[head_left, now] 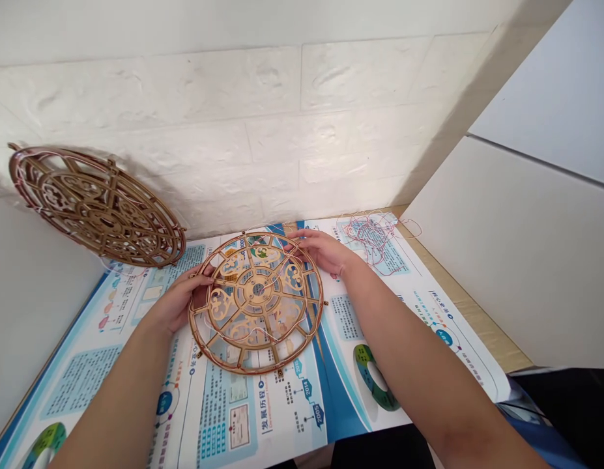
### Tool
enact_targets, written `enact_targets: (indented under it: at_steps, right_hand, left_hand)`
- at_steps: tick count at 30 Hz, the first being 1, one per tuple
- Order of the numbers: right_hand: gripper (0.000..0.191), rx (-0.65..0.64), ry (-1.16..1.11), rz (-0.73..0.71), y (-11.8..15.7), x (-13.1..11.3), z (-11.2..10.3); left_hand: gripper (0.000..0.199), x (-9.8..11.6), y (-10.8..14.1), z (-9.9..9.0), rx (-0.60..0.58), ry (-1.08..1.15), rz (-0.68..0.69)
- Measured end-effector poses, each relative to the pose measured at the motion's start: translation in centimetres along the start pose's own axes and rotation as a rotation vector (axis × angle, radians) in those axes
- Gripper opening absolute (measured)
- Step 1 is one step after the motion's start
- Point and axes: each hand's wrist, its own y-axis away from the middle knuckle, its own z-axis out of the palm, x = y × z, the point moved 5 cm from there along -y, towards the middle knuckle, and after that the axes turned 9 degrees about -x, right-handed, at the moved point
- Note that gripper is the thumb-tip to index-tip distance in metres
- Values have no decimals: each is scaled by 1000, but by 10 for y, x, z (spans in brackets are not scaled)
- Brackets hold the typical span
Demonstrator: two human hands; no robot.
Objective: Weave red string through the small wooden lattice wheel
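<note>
A round, wheel-shaped wooden frame with spokes and scrollwork lies slightly tilted above the printed sheet. Thin pinkish-white wire runs around and across it. My left hand grips its left rim, thumb on top and the other fingers partly behind. At the upper right rim, my right hand has its fingers bent around the edge, near a strand of wire. Its fingertips are partly hidden by the frame, so what else they pinch is unclear.
A stack of similar round wooden frames leans against the white brick-patterned wall at left. Tangled red and white wire lies at the back right. A printed sheet covers the table, and a white panel stands at right.
</note>
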Motion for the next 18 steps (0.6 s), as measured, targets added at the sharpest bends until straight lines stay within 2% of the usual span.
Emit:
enact_targets:
  at_steps: [7, 18]
  right_hand:
    - [31, 7, -11, 6, 1, 0, 2]
    - [32, 48, 67, -23, -1, 2, 0]
  left_hand:
    - [43, 3, 2, 3, 89, 3, -17]
    - [47, 1, 2, -3, 58, -30, -31]
